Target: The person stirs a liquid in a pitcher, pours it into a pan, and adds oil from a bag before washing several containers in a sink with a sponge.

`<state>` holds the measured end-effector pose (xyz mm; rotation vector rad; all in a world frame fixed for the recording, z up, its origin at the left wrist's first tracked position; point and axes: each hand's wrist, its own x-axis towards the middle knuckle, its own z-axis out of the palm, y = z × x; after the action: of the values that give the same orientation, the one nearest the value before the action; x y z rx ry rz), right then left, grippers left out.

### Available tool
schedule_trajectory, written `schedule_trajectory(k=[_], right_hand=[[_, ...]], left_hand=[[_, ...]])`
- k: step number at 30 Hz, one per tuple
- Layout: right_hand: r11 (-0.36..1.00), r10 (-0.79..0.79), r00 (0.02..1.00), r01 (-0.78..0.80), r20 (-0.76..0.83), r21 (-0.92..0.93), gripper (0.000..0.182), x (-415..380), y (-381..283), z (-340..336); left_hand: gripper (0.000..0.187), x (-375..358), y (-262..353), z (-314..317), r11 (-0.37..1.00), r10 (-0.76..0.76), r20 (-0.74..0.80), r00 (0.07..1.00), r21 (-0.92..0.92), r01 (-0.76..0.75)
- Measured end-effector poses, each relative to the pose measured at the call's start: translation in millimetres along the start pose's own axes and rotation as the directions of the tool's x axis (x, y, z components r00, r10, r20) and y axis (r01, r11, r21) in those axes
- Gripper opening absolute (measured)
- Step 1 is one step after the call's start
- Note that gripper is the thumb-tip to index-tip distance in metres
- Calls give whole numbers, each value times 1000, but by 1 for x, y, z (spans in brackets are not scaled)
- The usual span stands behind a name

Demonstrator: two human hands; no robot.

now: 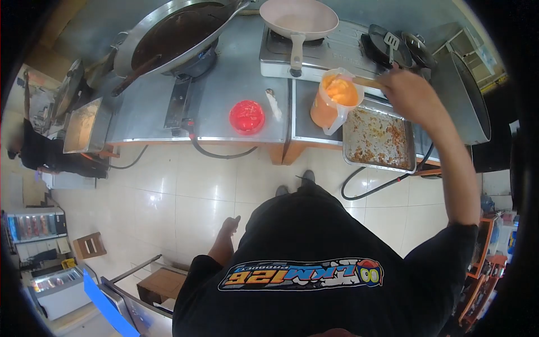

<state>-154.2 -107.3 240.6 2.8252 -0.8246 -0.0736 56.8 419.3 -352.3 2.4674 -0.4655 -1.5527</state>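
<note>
A wooden-handled utensil (368, 83) is gripped in my right hand (405, 94), its far end in the orange mixture of a translucent plastic jug (324, 111). The jug stands at the counter's front edge, its handle towards me. Just right of it lies a metal tray (379, 140) with brown crumbs and grease. My left hand (230, 226) hangs low at my side, away from the counter and touching nothing visible; its fingers look partly extended. A red bowl (247, 117) sits left of the jug, with a white-handled spoon (273, 105) beside it.
Behind the jug, a pale pan (297, 21) rests on the stove (275, 62), with a slotted spatula (391, 45) on a dark pan. A large wok (129, 56) stands at the back left. A person in black (56, 154) is at the far left. Hoses hang below the counter.
</note>
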Motion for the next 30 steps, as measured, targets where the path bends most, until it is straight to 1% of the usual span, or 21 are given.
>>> schedule_trajectory(k=[2, 3, 5, 8, 11, 12, 14, 16, 17, 19, 21, 23, 25, 26, 28, 29, 30], right_hand=[[999, -35, 999, 35, 31, 5, 16, 8, 7, 34], [999, -32, 997, 32, 64, 4, 17, 9, 5, 42], [1000, -29, 991, 29, 130, 5, 18, 11, 2, 52], [997, -78, 977, 70, 199, 45, 20, 16, 8, 60], [993, -92, 977, 76, 193, 89, 18, 13, 9, 39], [994, -76, 989, 64, 130, 93, 17, 9, 11, 30], [994, -44, 999, 43, 6, 103, 17, -5, 16, 7], [996, 40, 993, -49, 110, 80, 18, -11, 9, -32], [993, 84, 984, -95, 159, 63, 20, -13, 7, -45], [993, 105, 984, -111, 143, 38, 20, -17, 9, -55], [995, 92, 984, -97, 153, 30, 20, -16, 9, -54], [998, 47, 982, -55, 183, 42, 20, -10, 11, -41], [999, -22, 981, 13, 195, 49, 20, -2, 13, -16], [997, -57, 978, 47, 199, 54, 20, 2, 14, -3], [996, -64, 964, 45, 260, 76, 19, 17, 15, 21], [995, -68, 955, 44, 290, 88, 19, 22, 15, 28], [993, -98, 962, 77, 257, 92, 20, 26, 17, 33]], left_hand=[[66, -14, 25, -9, 978, -169, -49, 984, -130, 161], [65, -11, 28, -11, 974, -190, -23, 982, -134, 185], [65, -11, 30, -12, 973, -177, -38, 983, -157, 170], [65, -12, 25, -7, 975, -163, -41, 986, -162, 154], [67, -15, 19, 2, 967, -183, -5, 983, -183, 179], [67, -18, 16, 6, 961, -196, 12, 980, -195, 195], [68, -17, -5, 17, 998, 44, -4, 999, -54, -44], [69, -24, -10, 21, 988, 154, 14, 988, 1, -154], [70, -36, -6, 20, 989, 144, 28, 989, -16, -144], [70, -36, -4, 23, 997, 64, 66, 996, -49, -60], [71, -27, -1, 27, 993, -82, 121, 989, -78, 92], [70, -13, -4, 32, 998, -65, 94, 993, -5, 65], [70, -23, 16, 26, 995, -85, -23, 996, 49, 86], [70, -24, 25, 21, 993, -121, -13, 993, -9, 121], [70, -12, 26, 21, 973, -192, 15, 981, -124, 192], [68, -8, 27, 22, 976, -180, -23, 983, -128, 176], [68, -10, 31, 18, 978, -162, -29, 986, -134, 157]])
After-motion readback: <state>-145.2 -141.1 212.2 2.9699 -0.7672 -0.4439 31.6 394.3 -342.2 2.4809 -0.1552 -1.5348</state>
